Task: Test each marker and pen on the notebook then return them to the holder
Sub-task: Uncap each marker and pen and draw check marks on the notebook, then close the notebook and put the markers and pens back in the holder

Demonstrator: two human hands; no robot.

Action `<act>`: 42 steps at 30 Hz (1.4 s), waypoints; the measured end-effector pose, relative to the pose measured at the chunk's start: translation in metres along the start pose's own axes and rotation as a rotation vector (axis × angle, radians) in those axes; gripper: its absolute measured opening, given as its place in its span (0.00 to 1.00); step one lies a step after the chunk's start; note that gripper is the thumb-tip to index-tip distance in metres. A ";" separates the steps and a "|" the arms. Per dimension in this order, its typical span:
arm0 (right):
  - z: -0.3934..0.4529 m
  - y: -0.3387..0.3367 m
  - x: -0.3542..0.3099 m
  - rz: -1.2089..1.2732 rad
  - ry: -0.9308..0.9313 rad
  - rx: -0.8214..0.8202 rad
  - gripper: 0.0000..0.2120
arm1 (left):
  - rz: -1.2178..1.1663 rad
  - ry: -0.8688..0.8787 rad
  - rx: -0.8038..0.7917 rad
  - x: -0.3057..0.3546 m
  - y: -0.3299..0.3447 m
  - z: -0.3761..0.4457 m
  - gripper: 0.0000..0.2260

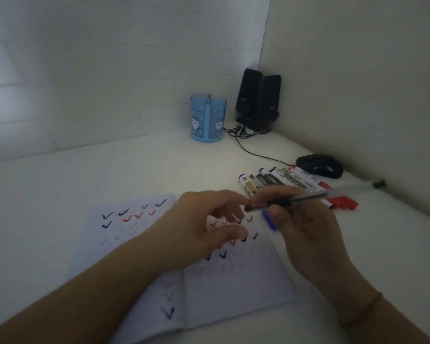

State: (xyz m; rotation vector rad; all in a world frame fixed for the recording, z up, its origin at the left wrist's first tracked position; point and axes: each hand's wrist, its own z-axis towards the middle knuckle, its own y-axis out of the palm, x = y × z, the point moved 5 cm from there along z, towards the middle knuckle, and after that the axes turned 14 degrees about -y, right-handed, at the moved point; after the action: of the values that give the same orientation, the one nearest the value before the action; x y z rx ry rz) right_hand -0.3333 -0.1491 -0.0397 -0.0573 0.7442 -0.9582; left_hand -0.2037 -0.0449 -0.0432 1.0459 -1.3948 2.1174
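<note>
Notebook [184, 269], white and open with rows of coloured ticks, lies nearest, directly beneath both hands. Right hand [308, 234] grips a slim clear-barrelled pen [291, 201], long axis running left to right, while left hand [204, 227] hangs loosely curled at its left tip, holding nothing. Farther right lies the row of markers [283, 181]; farthest, the blue holder [208, 117].

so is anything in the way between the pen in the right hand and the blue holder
Nothing visible. The right hand grips the pen above the notebook, and the desk towards the blue holder is bare. The markers lie off to the right.
</note>
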 end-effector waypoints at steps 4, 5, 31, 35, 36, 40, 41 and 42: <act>0.001 -0.037 0.011 -0.502 0.216 0.167 0.16 | 0.334 -0.106 0.124 -0.025 -0.017 0.008 0.14; 0.001 -0.043 0.017 -0.635 0.279 0.159 0.14 | 0.379 -0.124 0.150 -0.031 -0.019 0.010 0.14; -0.012 0.009 0.016 -0.939 -0.175 -0.374 0.17 | -0.192 -0.811 -0.114 -0.099 -0.160 -0.020 0.37; -0.010 -0.002 0.012 -0.786 -0.074 -0.188 0.17 | -0.887 -0.565 -0.187 -0.063 -0.137 -0.012 0.40; -0.009 -0.007 0.014 -0.728 -0.040 -0.133 0.20 | -0.879 -0.525 -0.215 -0.052 -0.121 -0.010 0.39; -0.009 -0.023 0.014 -0.486 -0.035 0.117 0.26 | -0.125 -0.350 -0.171 -0.004 -0.046 -0.017 0.16; -0.009 -0.025 0.013 -0.456 -0.034 0.157 0.28 | 0.168 -0.284 -0.192 0.004 -0.027 -0.023 0.19; -0.009 -0.027 0.013 -0.428 -0.019 0.184 0.30 | 0.454 -0.232 -0.229 0.008 -0.008 -0.031 0.25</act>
State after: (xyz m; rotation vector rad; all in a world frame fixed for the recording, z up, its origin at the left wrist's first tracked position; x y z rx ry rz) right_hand -0.3537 -0.1720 -0.0442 -0.0659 0.6348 -1.4286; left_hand -0.2147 -0.0144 -0.0388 0.9759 -2.0997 2.1049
